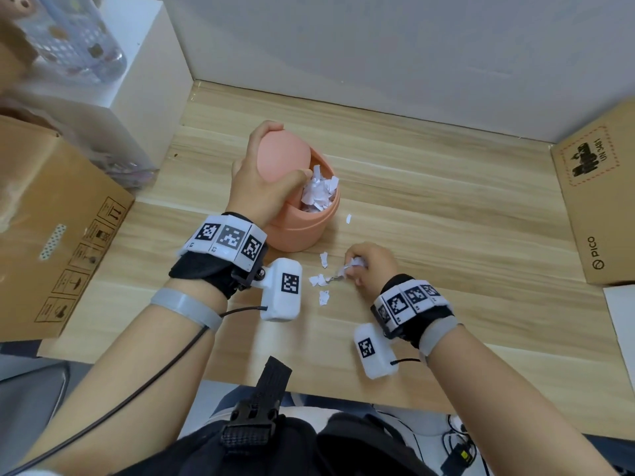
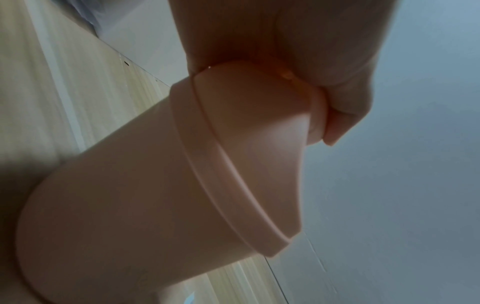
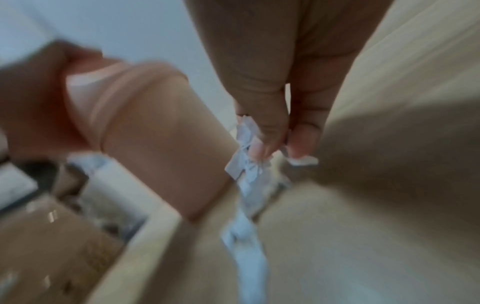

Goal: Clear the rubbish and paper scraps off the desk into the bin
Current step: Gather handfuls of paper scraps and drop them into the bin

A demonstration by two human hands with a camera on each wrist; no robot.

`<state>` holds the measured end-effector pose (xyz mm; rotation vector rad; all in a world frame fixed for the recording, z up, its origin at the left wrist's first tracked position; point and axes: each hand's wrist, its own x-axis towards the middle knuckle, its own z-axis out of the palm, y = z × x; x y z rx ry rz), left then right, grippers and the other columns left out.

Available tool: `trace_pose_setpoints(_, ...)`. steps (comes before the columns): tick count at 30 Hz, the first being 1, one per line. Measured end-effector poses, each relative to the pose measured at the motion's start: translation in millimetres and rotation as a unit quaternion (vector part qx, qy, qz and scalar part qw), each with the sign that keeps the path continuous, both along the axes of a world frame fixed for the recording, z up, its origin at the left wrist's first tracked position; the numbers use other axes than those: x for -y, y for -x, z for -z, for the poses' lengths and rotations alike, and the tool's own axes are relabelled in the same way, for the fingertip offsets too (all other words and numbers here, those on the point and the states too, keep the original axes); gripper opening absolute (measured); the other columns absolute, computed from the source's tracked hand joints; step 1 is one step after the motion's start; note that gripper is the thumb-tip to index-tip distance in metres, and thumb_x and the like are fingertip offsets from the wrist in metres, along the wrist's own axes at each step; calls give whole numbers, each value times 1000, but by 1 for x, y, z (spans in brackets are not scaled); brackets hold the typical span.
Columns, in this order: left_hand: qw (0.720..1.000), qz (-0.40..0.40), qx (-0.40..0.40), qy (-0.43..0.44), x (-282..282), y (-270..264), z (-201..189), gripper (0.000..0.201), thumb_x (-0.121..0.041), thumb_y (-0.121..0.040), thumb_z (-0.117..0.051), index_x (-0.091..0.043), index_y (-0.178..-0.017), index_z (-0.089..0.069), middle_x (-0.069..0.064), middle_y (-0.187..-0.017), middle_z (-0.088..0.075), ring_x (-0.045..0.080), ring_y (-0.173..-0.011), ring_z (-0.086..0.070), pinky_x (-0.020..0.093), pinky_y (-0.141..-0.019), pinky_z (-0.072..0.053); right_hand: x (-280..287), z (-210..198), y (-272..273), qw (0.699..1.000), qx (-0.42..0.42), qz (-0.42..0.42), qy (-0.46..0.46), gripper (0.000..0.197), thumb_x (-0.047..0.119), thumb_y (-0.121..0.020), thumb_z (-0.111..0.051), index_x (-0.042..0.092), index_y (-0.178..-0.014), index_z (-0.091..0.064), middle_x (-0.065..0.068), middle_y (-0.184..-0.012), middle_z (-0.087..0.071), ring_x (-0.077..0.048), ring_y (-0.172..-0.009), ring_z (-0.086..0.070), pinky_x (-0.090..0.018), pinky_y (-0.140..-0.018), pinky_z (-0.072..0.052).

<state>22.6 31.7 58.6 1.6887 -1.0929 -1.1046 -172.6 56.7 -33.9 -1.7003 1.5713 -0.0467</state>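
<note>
A: Nearest the bench (image 1: 446,235) edge, what does the right hand (image 1: 369,264) do?

B: Its fingers (image 3: 270,131) are curled, pinching a crumpled bunch of paper scraps (image 3: 246,164) just above the wood; the wrist view is blurred but shows the pinch.

A: And on the bench beside it?

B: Loose scraps (image 1: 321,280) lie scattered just left of that hand, between it and the bin's base. One stray scrap (image 1: 348,219) lies apart, to the right of the bin.

A: Next farther out?

B: The pink bin (image 1: 302,228) stands upright on the bench. The left hand (image 1: 261,176) grips its domed swing lid (image 1: 283,156), fingers wrapped over the top and thumb at the lid's lower edge, holding it tilted so the right side of the mouth gapes. White torn paper (image 1: 318,194) fills that opening to the rim.

A: At the margins?

B: A cardboard box (image 1: 58,242) at left, a second box marked PICO (image 1: 598,201) at right, and a white wall (image 1: 378,46) behind.
</note>
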Motion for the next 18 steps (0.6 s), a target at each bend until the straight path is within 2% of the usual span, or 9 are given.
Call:
trace_pose_setpoints(3, 1000, -2, -5, 1, 0, -1, 0, 59, -42, -53, -65, -65, -102, -40, 8, -129, -45, 26, -110, -52, 43, -93, -49, 18, -46, -3, 989, 107, 83, 54, 32, 1, -78, -63, 25, -61, -51, -1, -68, -55, -15, -55, -51, -29, -66, -43)
trace_pose_setpoints(5, 1000, -2, -4, 2, 0, 0, 1, 59, -44, -52, -64, -64, -103, -40, 7, -128, -46, 26, -113, -50, 44, -95, -48, 32, -81, -12, 980, 154, 79, 99, 26, 2, -80, -63, 21, -65, -53, 0, -67, -56, -15, -52, -53, -34, -65, -49)
trace_pose_setpoints(7, 1000, -1, -4, 5, -1, 0, 1, 59, -45, -51, -64, -65, -101, -40, 7, -128, -47, 27, -115, -49, 46, -97, -46, 45, -107, -27, 974, 173, 61, 132, 16, 2, -80, -63, 16, -73, -57, 1, -73, -58, -18, -56, -57, -36, -65, -52)
trace_pose_setpoints(9, 1000, 2, -2, 7, -1, 0, 2, 59, -45, -50, -63, -65, -101, -39, 7, -128, -47, 28, -117, -48, 47, -97, -46, 57, -119, -43, 973, 153, 19, 170, 9, 3, -77, -64, 12, -78, -62, -2, -78, -60, -21, -69, -59, -36, -70, -51)
trace_pose_setpoints(10, 1000, 5, -2, 6, -1, 0, 2, 60, -45, -50, -63, -65, -101, -40, 7, -127, -47, 28, -117, -48, 48, -97, -46, 61, -121, -50, 975, 122, -12, 185, 8, 5, -76, -65, 10, -81, -64, -3, -80, -61, -21, -75, -58, -31, -70, -48)
trace_pose_setpoints(11, 1000, 6, -4, 4, 0, 0, 1, 60, -44, -49, -62, -64, -102, -40, 8, -127, -47, 29, -117, -48, 48, -97, -46, 65, -121, -56, 977, 84, -42, 191, 12, 7, -73, -67, 10, -85, -65, -5, -85, -63, -20, -78, -56, -25, -67, -43)
trace_pose_setpoints(13, 1000, 4, -6, 1, 0, -1, 1, 61, -44, -49, -64, -64, -102, -41, 10, -126, -47, 30, -117, -48, 48, -97, -46, 70, -118, -61, 982, 35, -73, 172, 24, 12, -67, -73, 14, -90, -65, -8, -97, -65, -17, -81, -52, -22, -67, -38)
trace_pose_setpoints(15, 1000, 2, -3, 2, -1, -1, 1, 61, -46, -48, -65, -65, -101, -41, 10, -126, -48, 29, -116, -49, 46, -98, -46, 72, -116, -59, 988, 37, -64, 138, 32, 11, -63, -76, 17, -93, -66, -6, -103, -65, -15, -82, -54, -25, -73, -44)
trace_pose_setpoints(18, 1000, 1, -3, 6, -1, -1, 1, 61, -47, -48, -64, -64, -102, -40, 8, -127, -48, 27, -117, -48, 43, -99, -45, 68, -116, -50, 988, 108, -38, 102, 42, -1, -65, -73, 18, -102, -65, -2, -107, -65, -17, -87, -65, -31, -83, -54)
